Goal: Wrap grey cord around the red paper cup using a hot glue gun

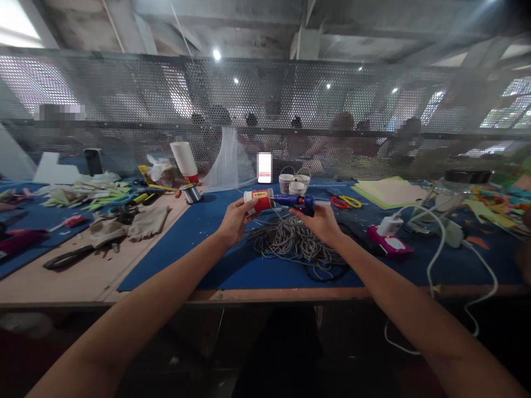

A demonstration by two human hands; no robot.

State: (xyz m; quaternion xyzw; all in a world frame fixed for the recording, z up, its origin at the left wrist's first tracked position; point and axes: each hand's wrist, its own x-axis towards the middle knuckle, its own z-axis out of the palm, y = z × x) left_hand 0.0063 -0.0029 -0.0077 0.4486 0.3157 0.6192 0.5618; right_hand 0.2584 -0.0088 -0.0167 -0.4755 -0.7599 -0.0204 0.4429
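My left hand [235, 219] is closed around a red and white paper cup [262, 201], which lies on its side in the air above the blue mat [178, 249]. In my right hand [323, 222] is a blue glue gun [292, 200], its nozzle pointing left and meeting or nearly meeting the cup's right end. A pale glue stick [322, 203] sticks out of the gun's back. Below both hands lies a tangled heap of grey cord [298, 240]. Whether any glue is on the cup is too small to tell.
Behind are a lit phone [264, 167] and small cord-handled buckets [299, 181]. Scissors [346, 202], a magenta power strip [389, 243] and white cables stand right. Gloves [149, 222], a wire spool [191, 193] and stacked cups [183, 160] are left. Mesh [265, 99] rises behind.
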